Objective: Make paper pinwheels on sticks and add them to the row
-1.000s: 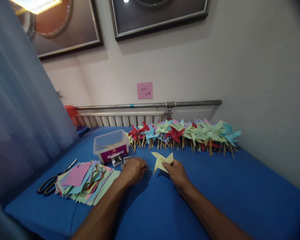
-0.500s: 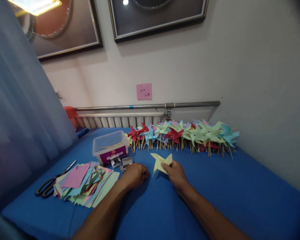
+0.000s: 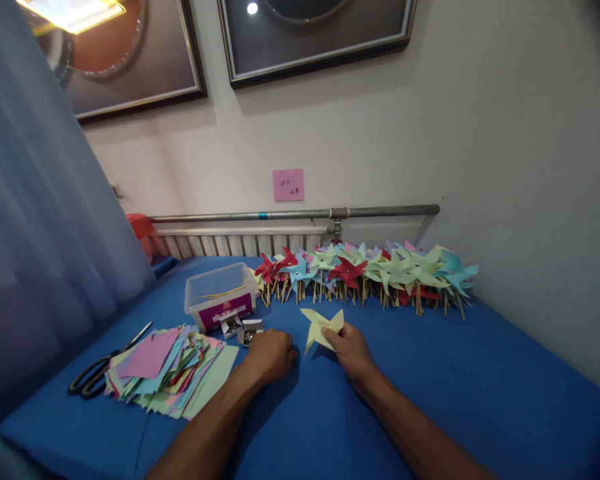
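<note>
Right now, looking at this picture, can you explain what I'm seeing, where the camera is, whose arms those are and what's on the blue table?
The camera sits on a person's head and looks forward and down, so the two bare arms coming in from the bottom are that person's own. There is no machine here. The right hand pinches a pale yellow folded paper pinwheel. The left hand is curled into a loose fist on the blue table, just beside some small metal clips; whether it holds anything I cannot tell. To the left lie a stack of coloured paper squares and black scissors. Behind the clips stands a clear plastic box with thin sticks inside. Along the wall is a row of finished pinwheels on sticks.
</note>
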### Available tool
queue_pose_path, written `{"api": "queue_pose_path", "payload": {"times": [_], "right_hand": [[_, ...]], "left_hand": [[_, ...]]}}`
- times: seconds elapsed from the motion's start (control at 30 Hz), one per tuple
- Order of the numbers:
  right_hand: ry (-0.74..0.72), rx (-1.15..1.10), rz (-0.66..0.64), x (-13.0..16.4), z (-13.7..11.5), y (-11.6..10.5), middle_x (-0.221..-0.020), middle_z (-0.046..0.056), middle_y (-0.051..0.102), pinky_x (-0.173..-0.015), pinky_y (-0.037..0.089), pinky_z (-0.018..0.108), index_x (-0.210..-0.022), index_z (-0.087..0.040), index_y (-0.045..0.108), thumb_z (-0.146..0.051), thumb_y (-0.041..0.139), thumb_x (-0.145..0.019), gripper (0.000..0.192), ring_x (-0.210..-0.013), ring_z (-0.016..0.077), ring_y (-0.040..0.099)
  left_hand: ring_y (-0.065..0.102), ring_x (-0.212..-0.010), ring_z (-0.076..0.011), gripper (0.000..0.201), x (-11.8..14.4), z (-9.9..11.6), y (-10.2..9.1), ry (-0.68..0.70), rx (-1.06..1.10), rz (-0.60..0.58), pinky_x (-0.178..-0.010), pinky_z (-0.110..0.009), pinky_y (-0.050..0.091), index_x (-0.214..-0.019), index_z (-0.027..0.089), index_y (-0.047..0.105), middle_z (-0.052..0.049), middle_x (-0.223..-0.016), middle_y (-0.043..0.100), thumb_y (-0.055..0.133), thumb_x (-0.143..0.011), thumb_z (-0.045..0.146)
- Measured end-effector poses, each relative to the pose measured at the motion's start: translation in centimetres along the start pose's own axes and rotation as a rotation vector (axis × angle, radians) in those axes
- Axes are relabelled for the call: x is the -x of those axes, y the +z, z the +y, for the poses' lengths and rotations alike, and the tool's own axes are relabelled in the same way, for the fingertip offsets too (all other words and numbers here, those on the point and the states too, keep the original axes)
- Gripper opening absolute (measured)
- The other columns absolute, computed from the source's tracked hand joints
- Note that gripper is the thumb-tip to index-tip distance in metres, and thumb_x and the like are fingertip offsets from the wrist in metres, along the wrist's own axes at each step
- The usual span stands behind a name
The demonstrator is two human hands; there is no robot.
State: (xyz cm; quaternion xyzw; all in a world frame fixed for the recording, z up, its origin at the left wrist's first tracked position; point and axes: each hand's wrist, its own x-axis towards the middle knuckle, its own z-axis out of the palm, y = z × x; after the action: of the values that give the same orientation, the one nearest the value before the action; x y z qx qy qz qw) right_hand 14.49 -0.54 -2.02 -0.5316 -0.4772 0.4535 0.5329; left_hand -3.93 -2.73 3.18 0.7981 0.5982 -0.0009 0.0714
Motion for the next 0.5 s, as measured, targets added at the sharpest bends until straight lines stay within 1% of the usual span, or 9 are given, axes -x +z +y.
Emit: {"api": "queue_pose_path", "payload": {"times": [0.17,0.27,0.37,0.5], "right_hand": [[0.001,0.0,0.001,-0.03,0.02,-0.02,-0.076,0.007,0.078,-0.062,0.053,0.031,-0.085,-0.014,0.074,-0.04,0.069,-0.068,0.031,-0.071,0.0258,0.071],[-0.005,-0.001,-0.014,-0.2,0.26,-0.08,-0.075,0.007,0.078,-0.064,0.054,0.032,-0.088,-0.014,0.076,-0.04,0.068,-0.069,0.033,-0.073,0.0265,0.071],[0.001,0.005,0.004,-0.4,0.5,-0.16,-0.075,0.007,0.078,-0.063,0.054,0.032,-0.089,-0.013,0.076,-0.04,0.069,-0.069,0.035,-0.071,0.0259,0.07],[0.021,-0.06,0.004,-0.42,0.51,-0.15,-0.074,0.007,0.078,-0.06,0.053,0.031,-0.089,-0.014,0.075,-0.041,0.072,-0.067,0.036,-0.07,0.0254,0.07]], "left_hand": [[0.072,-0.091,-0.0256,0.021,0.45,0.12,-0.43,0.054,0.058,-0.059,-0.076,-0.032,0.047,-0.085,0.02,0.076,-0.01,-0.094,0.078,0.056,-0.085,0.026],[0.072,-0.09,-0.026,0.021,0.68,-0.1,-0.51,0.128,0.037,-0.061,-0.076,-0.032,0.047,-0.086,0.02,0.076,-0.01,-0.093,0.078,0.054,-0.085,0.022],[0.071,-0.091,-0.0258,0.022,0.8,-0.39,-0.45,0.202,0.016,-0.066,-0.078,-0.032,0.048,-0.089,0.021,0.075,-0.01,-0.093,0.078,0.054,-0.084,0.019],[0.071,-0.091,-0.0268,0.024,0.74,-0.8,-0.29,0.238,-0.02,-0.053,-0.078,-0.033,0.047,-0.092,0.02,0.075,-0.012,-0.095,0.077,0.052,-0.084,0.018]]}}
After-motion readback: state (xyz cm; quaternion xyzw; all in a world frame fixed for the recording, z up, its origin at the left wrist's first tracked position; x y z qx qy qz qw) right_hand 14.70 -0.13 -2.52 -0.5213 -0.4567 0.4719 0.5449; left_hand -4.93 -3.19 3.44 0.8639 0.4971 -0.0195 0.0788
